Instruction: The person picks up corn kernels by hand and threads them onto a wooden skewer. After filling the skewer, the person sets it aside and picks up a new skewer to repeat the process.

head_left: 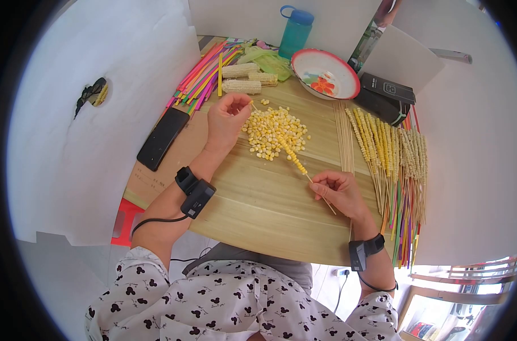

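The skewer (294,158) slants across the middle of the table (252,204), a thin pale stick threaded with corn kernels packed one against the next in a narrow, bumpy row of strong yellow. Its upper end reaches over the loose kernels (265,129), and the blending colours there make its exact tip hard to pick out; toward the person the wood is bare and pokes out below the fingers. The right hand (331,190) is clamped on that bare length, thumb against fingers, just below the lowest kernel. The left hand (231,116) is at the pile's left edge, well apart from the right, thumb and fingers drawn close; whether they grip a kernel I cannot tell. The loose kernels are plump and glossy, mixing deep yellow with creamy white, heaped in the middle and scattered at the edges. Stripped cobs (241,86), pale and pitted, lie beyond them. On the right, bare sticks (343,136) lie beside a row of filled skewers (379,136), yellow nearer the sticks and paler farther right.
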Tool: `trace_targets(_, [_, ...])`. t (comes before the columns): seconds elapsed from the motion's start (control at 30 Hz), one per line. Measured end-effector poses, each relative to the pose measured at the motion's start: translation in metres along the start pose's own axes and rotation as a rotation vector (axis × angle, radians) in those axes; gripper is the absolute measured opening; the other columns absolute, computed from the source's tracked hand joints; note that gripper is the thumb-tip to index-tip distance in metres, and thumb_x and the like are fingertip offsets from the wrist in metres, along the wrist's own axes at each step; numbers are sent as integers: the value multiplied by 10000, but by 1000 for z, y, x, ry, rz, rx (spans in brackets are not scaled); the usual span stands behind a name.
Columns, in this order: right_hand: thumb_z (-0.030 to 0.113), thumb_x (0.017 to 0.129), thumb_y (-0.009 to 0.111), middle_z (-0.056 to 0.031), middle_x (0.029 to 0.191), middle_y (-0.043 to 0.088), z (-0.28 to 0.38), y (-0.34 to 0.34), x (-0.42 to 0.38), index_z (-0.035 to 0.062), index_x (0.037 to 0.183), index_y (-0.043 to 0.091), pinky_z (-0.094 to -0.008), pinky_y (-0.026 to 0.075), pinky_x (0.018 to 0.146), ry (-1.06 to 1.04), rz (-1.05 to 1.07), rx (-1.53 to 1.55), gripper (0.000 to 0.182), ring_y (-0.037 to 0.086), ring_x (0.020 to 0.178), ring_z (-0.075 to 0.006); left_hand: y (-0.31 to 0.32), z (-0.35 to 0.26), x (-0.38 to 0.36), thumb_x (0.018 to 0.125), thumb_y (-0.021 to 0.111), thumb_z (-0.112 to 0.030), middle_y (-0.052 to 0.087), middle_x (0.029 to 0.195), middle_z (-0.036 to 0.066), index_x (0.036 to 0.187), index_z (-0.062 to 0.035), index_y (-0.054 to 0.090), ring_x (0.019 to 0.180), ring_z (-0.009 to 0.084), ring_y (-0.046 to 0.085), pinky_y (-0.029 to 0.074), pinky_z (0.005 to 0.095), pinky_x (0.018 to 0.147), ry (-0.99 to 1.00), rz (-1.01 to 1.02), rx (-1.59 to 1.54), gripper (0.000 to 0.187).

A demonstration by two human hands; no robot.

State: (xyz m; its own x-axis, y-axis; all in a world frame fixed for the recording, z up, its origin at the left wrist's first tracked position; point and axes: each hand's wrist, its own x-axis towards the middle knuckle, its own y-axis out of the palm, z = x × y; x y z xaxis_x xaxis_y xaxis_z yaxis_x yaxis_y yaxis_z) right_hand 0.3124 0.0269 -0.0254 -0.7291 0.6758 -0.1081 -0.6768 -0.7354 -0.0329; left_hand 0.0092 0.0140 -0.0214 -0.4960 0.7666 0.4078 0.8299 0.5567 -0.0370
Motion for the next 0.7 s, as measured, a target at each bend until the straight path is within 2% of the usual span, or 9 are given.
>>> trace_targets(0.17, [75,864,657,30,733,600,0,0,0,-2,911,655,-151,428,552,1,-13,-4,90,558,639,-27,0,-2,0,796,655,-16,600,785,-47,903,-32,636,627,6,460,384,166,558,10,-18,-10,109])
trace_targets(0.33, [64,860,658,28,733,598,2,0,-1,-6,902,652,-153,428,552,0,-12,-11,82,558,640,-28,1,-6,-2,790,649,-23,620,796,-24,904,-35,633,653,26,481,396,185,580,61,-29,139,116])
trace_targets(0.43, [65,860,657,29,733,599,0,-1,-1,-7,904,652,-153,428,553,-7,-8,-8,84,557,641,-27,3,-8,-3,813,641,-15,611,797,-36,899,-26,628,640,7,465,388,164,574,76,-27,148,87])
trace_targets(0.7, [69,863,655,29,738,600,0,-1,0,-6,913,653,-153,430,557,9,-12,-6,90,558,643,-27,4,-12,-7,814,635,-15,608,788,-32,892,-21,629,669,26,482,411,178,616,116,15,232,79])
